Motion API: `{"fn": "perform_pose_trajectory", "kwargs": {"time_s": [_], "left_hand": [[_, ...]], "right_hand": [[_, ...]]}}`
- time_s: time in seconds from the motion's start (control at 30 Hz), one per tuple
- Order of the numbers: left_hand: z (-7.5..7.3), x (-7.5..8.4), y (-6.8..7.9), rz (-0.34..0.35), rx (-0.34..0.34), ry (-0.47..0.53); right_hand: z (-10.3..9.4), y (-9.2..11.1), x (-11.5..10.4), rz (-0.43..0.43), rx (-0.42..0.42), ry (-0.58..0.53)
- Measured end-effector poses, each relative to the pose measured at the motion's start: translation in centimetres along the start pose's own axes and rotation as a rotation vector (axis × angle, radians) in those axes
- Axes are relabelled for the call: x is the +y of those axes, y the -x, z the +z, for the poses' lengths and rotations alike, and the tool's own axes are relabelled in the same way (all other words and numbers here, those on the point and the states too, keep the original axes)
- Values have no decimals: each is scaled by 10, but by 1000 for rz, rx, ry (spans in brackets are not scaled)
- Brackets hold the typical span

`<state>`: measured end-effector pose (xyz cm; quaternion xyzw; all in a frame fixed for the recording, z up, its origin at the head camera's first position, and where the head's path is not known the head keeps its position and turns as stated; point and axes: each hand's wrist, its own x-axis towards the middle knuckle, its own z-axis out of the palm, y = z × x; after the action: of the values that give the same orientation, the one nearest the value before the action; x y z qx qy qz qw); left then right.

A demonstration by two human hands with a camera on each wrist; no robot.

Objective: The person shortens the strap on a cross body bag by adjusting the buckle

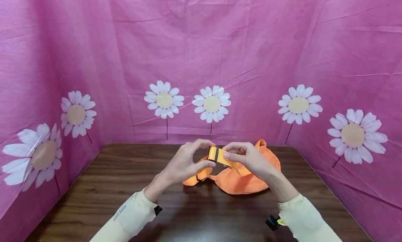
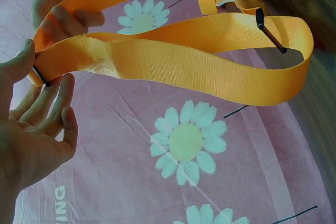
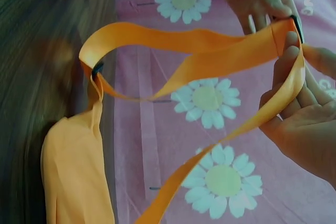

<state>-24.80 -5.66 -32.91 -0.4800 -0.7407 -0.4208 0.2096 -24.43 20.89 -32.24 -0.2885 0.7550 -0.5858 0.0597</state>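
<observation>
An orange fabric bag (image 1: 242, 182) lies on the dark wooden table, its flat webbing strap (image 2: 173, 66) raised in a loop. My left hand (image 1: 187, 161) pinches the black strap slider (image 1: 216, 153) between thumb and fingertips. Just right of the slider, my right hand (image 1: 248, 158) pinches the strap with its thumb and fingers. In the left wrist view the strap runs from the slider into a long loop, with a second black buckle (image 2: 270, 31) at its far end. The right wrist view shows the strap joining the bag's narrow end.
The brown table (image 1: 132, 186) extends around the bag, its back edge close behind the hands. A pink cloth (image 1: 188, 43) with printed white daisies hangs at the back and both sides. Pale sleeves cover both forearms, and a black wrist mount (image 1: 272, 222) shows by the right one.
</observation>
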Motion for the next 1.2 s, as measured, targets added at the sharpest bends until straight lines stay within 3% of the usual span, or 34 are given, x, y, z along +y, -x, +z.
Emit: {"fn": "perform_pose_trajectory", "kwargs": {"time_s": [0.27,0.67,0.97,1.2], "left_hand": [[-1,-1,0,2,-32,43],[-1,4,1,-41,-117,-137],[-3,1,1,34,-56,-126],[-6,2,0,21,-22,-112]], "right_hand": [[-6,2,3,11,5,-11],[6,-1,-2,9,-46,-25],[-2,-1,3,-28,-112,-30],[-15,-1,13,-59,-157,-27]]}}
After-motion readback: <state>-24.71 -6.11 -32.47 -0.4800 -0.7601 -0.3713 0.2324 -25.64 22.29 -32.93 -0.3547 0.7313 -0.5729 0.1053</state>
